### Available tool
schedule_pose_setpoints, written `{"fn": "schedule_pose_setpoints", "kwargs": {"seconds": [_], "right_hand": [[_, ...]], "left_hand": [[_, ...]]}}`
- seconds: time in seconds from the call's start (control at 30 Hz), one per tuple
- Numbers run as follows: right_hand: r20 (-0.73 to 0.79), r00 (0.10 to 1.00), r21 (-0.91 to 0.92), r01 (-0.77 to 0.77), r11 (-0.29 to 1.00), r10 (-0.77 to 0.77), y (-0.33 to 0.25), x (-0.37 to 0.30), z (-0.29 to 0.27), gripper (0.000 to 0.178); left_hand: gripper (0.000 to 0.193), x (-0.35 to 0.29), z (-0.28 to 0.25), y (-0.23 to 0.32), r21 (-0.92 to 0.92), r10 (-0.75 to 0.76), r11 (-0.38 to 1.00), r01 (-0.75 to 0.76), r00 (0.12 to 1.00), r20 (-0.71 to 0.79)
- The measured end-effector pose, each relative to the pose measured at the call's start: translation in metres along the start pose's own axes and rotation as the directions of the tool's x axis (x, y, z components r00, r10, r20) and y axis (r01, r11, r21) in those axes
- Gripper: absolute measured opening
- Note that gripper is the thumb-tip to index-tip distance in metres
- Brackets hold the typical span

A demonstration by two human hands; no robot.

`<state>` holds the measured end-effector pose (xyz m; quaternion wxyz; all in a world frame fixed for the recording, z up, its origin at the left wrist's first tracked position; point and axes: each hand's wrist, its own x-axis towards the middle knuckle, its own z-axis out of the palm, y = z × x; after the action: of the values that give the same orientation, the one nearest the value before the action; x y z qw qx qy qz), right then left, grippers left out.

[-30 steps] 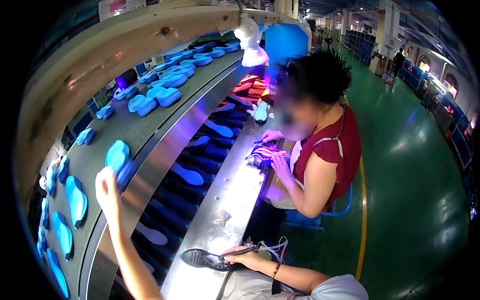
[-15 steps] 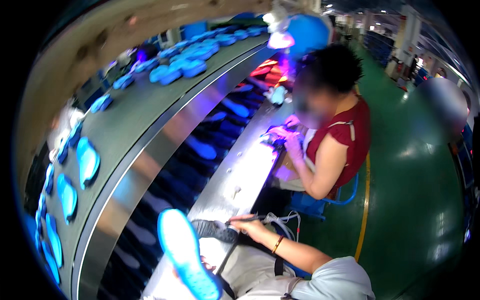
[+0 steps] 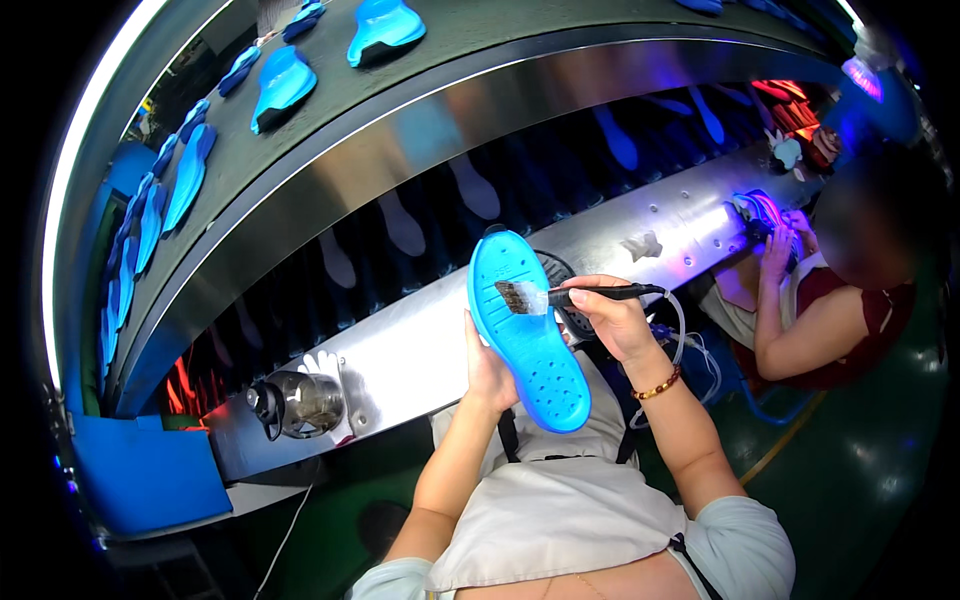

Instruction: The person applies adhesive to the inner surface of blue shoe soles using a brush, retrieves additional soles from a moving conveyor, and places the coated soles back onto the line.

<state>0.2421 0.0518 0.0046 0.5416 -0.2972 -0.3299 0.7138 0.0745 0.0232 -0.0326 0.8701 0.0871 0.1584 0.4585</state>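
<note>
My left hand [image 3: 488,368] is closed on the edge of a bright blue foam shoe sole [image 3: 548,368], holding it tilted above my lap. Its face has dotted hollows at the lower end and grooves at the upper end. In my right hand [image 3: 618,322] is a flat brush [image 3: 524,298] with a black handle, from which a clear tube [image 3: 682,330] trails. The bristles lie against the upper half of the blue sole. Behind it, partly hidden, a black ridged sole [image 3: 554,268] rests by the edge of the metal bench [image 3: 400,345].
A dark conveyor [image 3: 480,70] carrying blue soles curves beyond the bench; a lower dark channel holds more soles. A clear jug [image 3: 308,403] and white glove [image 3: 325,368] sit at the left. A co-worker in red [image 3: 850,310] handles a purple-lit shoe part at the right.
The view has swung left and down. My right hand and brush have moved from beside the black sole onto the blue sole, which my left hand still holds.
</note>
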Motion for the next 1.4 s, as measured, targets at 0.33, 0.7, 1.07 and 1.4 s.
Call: {"fn": "schedule_pose_setpoints", "kwargs": {"seconds": [0.33, 0.7, 1.07, 1.4], "right_hand": [[0.115, 0.924, -0.663, 0.345, 0.664, -0.365, 0.006, 0.036, 0.023, 0.015], [0.413, 0.902, -0.768, 0.272, 0.58, 0.123, -0.032, -0.031, 0.035, 0.014], [0.37, 0.929, -0.541, 0.216, 0.813, -0.001, -0.044, -0.004, 0.041, 0.016], [0.334, 0.942, -0.644, 0.216, 0.734, 0.016, -0.057, -0.005, 0.034, 0.02]], "left_hand": [[0.081, 0.011, 0.008, -0.017, 0.007, 0.132, 0.991, -0.133, 0.973, -0.191], [0.086, -0.014, 0.002, 0.021, 0.061, 0.145, 0.988, -0.14, 0.984, -0.105], [0.081, -0.011, 0.028, 0.007, 0.096, 0.227, 0.97, -0.223, 0.973, -0.031], [0.084, 0.003, 0.05, 0.014, 0.272, 0.523, 0.841, -0.467, 0.83, -0.193]]}}
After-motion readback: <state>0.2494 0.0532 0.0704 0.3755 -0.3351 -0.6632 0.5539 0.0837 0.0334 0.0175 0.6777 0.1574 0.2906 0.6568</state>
